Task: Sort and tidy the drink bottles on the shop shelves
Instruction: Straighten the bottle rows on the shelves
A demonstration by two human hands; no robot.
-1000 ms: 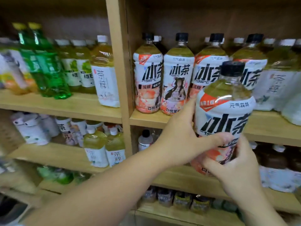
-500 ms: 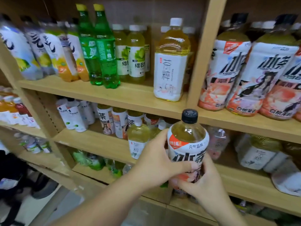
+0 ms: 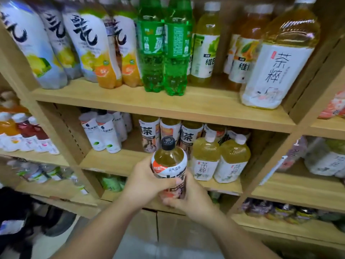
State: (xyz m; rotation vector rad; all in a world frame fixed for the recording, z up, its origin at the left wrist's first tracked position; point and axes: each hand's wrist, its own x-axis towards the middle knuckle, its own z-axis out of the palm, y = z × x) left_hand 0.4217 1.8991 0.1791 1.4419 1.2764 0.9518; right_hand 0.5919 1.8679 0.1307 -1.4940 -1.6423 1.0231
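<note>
I hold a black-capped tea bottle (image 3: 169, 161) with a white and orange label, upright, in front of the middle shelf (image 3: 115, 161). My left hand (image 3: 143, 182) wraps its left side. My right hand (image 3: 190, 199) cups its lower right and bottom. Behind it on that shelf stand matching tea bottles (image 3: 189, 137) in a row. Two small yellow tea bottles (image 3: 220, 159) with white caps stand just to the right.
The top shelf (image 3: 186, 107) carries white-labelled fizzy drinks (image 3: 87, 43), two green bottles (image 3: 164, 47), vitamin drinks (image 3: 205, 45) and a large yellow tea bottle (image 3: 278, 58). White bottles (image 3: 104, 131) stand at the middle shelf's left. Wooden uprights (image 3: 61, 128) divide the bays. Dark shoes (image 3: 22, 217) lie at the lower left.
The held bottle has come down and to the left, from the upper right bay to the front of the middle shelf in the left bay. Both hands have kept their grip.
</note>
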